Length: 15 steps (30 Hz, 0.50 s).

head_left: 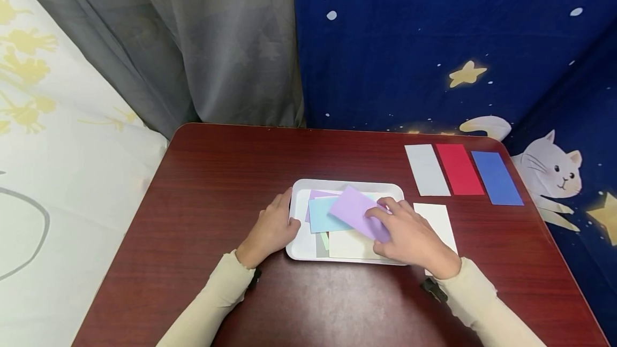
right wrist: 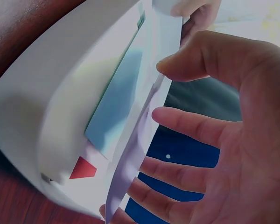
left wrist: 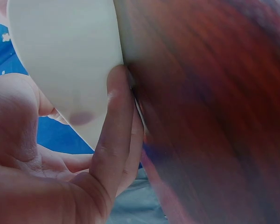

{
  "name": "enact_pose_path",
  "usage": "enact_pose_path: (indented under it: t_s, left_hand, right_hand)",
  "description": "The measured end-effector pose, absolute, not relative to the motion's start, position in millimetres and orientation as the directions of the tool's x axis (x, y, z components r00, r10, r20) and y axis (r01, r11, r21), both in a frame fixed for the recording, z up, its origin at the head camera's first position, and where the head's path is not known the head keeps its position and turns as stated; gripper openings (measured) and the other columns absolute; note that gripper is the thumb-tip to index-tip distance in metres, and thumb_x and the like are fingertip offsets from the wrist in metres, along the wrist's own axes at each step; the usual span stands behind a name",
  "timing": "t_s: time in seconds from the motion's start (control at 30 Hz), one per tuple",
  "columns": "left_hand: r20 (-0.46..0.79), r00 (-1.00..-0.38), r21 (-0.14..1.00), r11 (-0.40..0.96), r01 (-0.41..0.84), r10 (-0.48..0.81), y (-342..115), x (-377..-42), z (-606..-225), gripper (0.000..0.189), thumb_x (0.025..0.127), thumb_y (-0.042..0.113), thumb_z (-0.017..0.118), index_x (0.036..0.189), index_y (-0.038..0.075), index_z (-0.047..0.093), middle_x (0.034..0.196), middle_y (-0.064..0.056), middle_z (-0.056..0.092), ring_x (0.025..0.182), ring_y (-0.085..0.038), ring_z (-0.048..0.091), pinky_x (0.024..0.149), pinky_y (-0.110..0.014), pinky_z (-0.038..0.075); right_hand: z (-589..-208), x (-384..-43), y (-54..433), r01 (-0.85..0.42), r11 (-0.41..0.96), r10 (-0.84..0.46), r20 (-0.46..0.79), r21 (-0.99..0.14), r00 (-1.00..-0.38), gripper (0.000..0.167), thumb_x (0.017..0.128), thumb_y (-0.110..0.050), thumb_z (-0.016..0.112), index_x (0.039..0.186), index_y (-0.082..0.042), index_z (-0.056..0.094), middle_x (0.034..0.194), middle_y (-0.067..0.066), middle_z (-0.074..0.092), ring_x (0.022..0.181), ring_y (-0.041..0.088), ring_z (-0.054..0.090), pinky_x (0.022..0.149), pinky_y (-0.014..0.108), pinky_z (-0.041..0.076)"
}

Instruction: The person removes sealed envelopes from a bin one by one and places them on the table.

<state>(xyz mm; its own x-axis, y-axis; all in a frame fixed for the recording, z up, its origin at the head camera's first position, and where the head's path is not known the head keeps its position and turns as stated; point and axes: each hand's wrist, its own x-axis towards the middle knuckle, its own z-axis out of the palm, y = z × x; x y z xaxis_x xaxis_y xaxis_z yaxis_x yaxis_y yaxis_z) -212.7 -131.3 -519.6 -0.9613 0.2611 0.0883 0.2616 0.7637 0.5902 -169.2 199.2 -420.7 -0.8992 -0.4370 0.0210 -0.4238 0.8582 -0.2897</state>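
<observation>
My right hand (head_left: pixel 407 232) holds a lilac paper card (head_left: pixel 358 212) between thumb and fingers, tilted above the tray. In the right wrist view the lilac card (right wrist: pixel 128 172) is seen nearly edge-on, with the thumb at one end and the fingers along its back. Below it, the white tray (head_left: pixel 300 242) carries a light blue card (head_left: pixel 324 217), a cream card (head_left: pixel 349 245), another lilac piece and bits of green and grey. A red corner (right wrist: pixel 84 169) also shows there. My left hand (head_left: pixel 272 226) grips the tray's left rim, fingers along the outer wall.
A pale grey card (head_left: pixel 428 170), a red card (head_left: pixel 460 169) and a blue card (head_left: pixel 497 178) lie in a row at the far right. A white card (head_left: pixel 436 221) sits nearer, partly under my right forearm. Curtains hang behind the brown table (head_left: pixel 231 159).
</observation>
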Motion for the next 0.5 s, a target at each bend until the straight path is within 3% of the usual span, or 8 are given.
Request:
enact_pose_path:
  t_s: [0.23, 0.5]
  left_hand:
    - [0.075, -0.966, 0.625, 0.743, 0.24, 0.248, -130, -210, -511, 0.081, 0.09, 0.016, 0.065, 0.163, -0.008, 0.04, 0.144, -0.027, 0.061, 0.127, -0.048, 0.066, 0.101, -0.07, 0.05]
    - [0.086, -0.966, 0.611, 0.753, 0.246, 0.245, -131, -215, -525, 0.082, 0.09, 0.017, 0.066, 0.164, -0.008, 0.04, 0.145, -0.026, 0.061, 0.128, -0.046, 0.066, 0.102, -0.07, 0.05]
  right_hand:
    - [-419, -166, 207, -0.415, 0.861, -0.42, 0.05, -0.295, -0.906, 0.054, 0.077, -0.023, 0.084, 0.13, -0.02, 0.076, 0.139, 0.015, 0.063, 0.104, 0.032, 0.058, 0.064, 0.042, 0.051]
    - [-416, -167, 219, -0.389, 0.873, -0.384, 0.076, -0.294, -0.92, 0.054, 0.078, -0.022, 0.084, 0.131, -0.015, 0.075, 0.137, 0.019, 0.062, 0.102, 0.034, 0.059, 0.066, 0.045, 0.054]
